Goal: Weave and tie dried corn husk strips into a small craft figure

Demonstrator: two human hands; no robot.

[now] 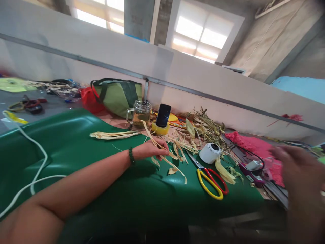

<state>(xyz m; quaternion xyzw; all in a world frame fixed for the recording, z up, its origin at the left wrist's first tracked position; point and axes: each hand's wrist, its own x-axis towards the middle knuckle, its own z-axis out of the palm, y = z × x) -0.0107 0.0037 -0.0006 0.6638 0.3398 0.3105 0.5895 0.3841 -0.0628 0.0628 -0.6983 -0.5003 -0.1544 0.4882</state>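
Right hand [296,166]: one, blurred, raised beyond the green mat's [142,200] right edge; its grip cannot be told.
Scissors [203,168]: one pair, laid toward the right edge, probably for reach.
Left hand [151,149]: at least two husk strips [146,128] are pinched near the far edge, seemingly for steadying.
Phone [163,115]: one, propped on one tape roll [159,128], likely for viewing.
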